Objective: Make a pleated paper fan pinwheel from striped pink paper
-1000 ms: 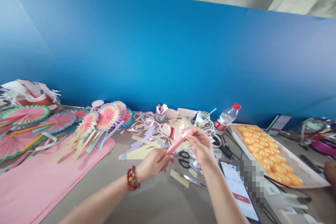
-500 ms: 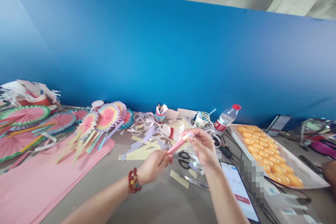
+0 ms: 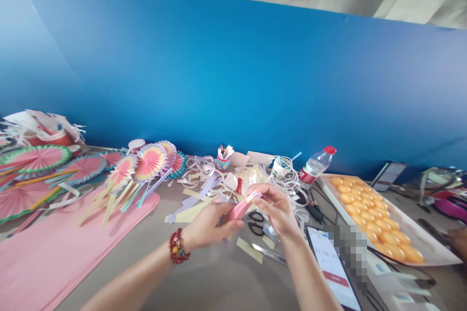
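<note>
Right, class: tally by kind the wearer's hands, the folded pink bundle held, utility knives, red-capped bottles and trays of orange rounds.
Hands (left hand, right hand): 2
Pink bundle: 1
Utility knife: 1
Red-capped bottle: 1
Tray: 1
Total: 6

Pink piece [image 3: 240, 209]: matt paper (smooth-looking). Bottle [image 3: 316, 164]: clear, glossy plastic. Bracelet [image 3: 177, 247]: shiny.

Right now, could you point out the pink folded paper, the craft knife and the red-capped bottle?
Pink folded paper [image 3: 240, 209], head view: its visible middle.
Craft knife [image 3: 273, 254], head view: its handle.
Red-capped bottle [image 3: 317, 165], head view: its body.
</note>
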Available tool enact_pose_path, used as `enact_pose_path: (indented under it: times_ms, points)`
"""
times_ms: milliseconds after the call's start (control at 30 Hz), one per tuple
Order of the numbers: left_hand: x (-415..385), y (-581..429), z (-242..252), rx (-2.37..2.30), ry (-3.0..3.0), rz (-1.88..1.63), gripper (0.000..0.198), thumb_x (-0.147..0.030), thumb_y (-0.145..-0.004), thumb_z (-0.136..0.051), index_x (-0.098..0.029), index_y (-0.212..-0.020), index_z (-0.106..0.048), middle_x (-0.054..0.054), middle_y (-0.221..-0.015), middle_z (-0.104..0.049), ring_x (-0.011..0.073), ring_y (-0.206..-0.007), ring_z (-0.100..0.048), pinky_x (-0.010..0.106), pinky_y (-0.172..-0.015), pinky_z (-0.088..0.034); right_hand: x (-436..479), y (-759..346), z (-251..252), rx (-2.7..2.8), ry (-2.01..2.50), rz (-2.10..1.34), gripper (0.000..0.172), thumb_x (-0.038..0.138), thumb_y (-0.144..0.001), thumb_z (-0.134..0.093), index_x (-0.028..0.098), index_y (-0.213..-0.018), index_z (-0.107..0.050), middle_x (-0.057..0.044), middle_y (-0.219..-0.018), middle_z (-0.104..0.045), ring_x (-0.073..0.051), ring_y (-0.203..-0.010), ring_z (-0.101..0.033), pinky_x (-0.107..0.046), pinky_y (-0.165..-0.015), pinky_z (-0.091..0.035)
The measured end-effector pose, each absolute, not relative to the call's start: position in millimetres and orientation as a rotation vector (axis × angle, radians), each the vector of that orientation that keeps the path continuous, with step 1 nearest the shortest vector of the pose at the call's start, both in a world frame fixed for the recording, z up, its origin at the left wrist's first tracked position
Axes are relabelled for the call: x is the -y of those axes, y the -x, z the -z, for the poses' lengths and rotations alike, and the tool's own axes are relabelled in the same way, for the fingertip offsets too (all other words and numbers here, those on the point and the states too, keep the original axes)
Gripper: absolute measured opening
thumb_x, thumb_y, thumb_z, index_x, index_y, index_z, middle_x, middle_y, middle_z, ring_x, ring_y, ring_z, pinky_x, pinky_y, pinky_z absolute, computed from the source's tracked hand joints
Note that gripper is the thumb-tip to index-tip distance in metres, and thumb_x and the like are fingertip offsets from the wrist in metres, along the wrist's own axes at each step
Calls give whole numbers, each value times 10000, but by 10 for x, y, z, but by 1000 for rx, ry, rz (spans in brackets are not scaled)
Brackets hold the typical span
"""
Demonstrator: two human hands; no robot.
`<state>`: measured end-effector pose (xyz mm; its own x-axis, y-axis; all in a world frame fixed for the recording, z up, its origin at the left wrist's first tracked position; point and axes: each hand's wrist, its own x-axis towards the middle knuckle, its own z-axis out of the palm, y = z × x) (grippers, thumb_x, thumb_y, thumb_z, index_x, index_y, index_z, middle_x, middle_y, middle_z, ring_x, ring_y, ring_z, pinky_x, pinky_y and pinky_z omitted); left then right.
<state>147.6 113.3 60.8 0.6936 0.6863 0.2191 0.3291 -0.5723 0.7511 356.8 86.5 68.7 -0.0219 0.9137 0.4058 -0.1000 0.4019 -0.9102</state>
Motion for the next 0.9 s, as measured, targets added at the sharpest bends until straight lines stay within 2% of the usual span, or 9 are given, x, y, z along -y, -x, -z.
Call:
enact_pose_path:
  times_ms: [167, 267, 367, 500, 567, 667, 733, 833, 900]
  points:
    - [-1072, -1476, -666, -781, -2125, -716, 334, -397, -972, -450, -173, -975, -698, 52, -821, -659, 178, -724, -563, 270, -664, -429, -855, -3434, -708, 1366, 780, -1034, 41, 225, -836, -717, 255, -861, -704, -27, -863, -717, -193, -788, -665, -308, -725, -511]
    - [-1052, -1511, -637, -735, -2121, -813, 410, -354, -1007, -375, -188, -882, -728, 53, -770, -685, 204, -827, -606, 319, -845, -454, -851, -3412, -717, 1367, 774, -1036, 31, 223, -849, -703, 249, -861, -692, -35, -843, -730, -199, -761, -678, -321, -716, -512]
    - [-1047, -1544, -570, -699, -2137, -921, 418, -320, -1015, -361, -198, -856, -729, 45, -765, -717, 206, -893, -637, 370, -1037, -376, -852, -3420, -711, 1378, 775, -1029, 38, 212, -850, -702, 245, -863, -689, -36, -828, -730, -202, -771, -680, -325, -733, -508]
    - [-1047, -1553, -531, -689, -2148, -934, 418, -319, -1015, -363, -206, -856, -733, 48, -788, -735, 216, -957, -645, 368, -1064, -359, -859, -3417, -693, 1353, 770, -1036, 33, 220, -844, -706, 243, -848, -683, -35, -833, -717, -198, -763, -670, -323, -722, -503]
    - [-1047, -1541, -559, -701, -2142, -906, 427, -343, -1013, -370, -201, -854, -740, 52, -796, -735, 222, -960, -640, 356, -1032, -383, -861, -3409, -689, 1333, 763, -1046, 33, 227, -840, -709, 237, -834, -678, -37, -834, -707, -198, -762, -663, -323, -714, -499]
    - [-1054, -1511, -639, -724, -2068, -775, 449, -412, -1001, -388, -187, -870, -754, 54, -787, -715, 200, -814, -641, 285, -808, -465, -861, -3405, -687, 1325, 757, -1050, 28, 229, -836, -712, 232, -830, -685, -38, -837, -693, -197, -776, -651, -317, -705, -494]
    - [-1060, -1491, -686, -731, -1984, -676, 463, -457, -992, -398, -178, -908, -758, 39, -717, -681, 168, -682, -612, 245, -658, -440, -862, -3412, -684, 1325, 767, -1046, 21, 231, -839, -710, 234, -842, -689, -37, -837, -692, -193, -773, -648, -312, -696, -496]
    - [-1066, -1477, -709, -708, -1893, -622, 484, -503, -977, -411, -168, -943, -758, 18, -637, -628, 136, -589, -541, 221, -572, -382, -865, -3430, -672, 1298, 791, -1045, 37, 254, -837, -715, 237, -842, -682, -30, -827, -695, -180, -743, -644, -300, -676, -499]
    - [-1065, -1480, -693, -683, -1836, -627, 495, -519, -974, -408, -160, -968, -748, 24, -677, -639, 121, -565, -497, 216, -536, -349, -868, -3437, -664, 1263, 827, -1042, 75, 282, -823, -730, 231, -825, -674, -26, -812, -693, -175, -720, -637, -294, -659, -499]
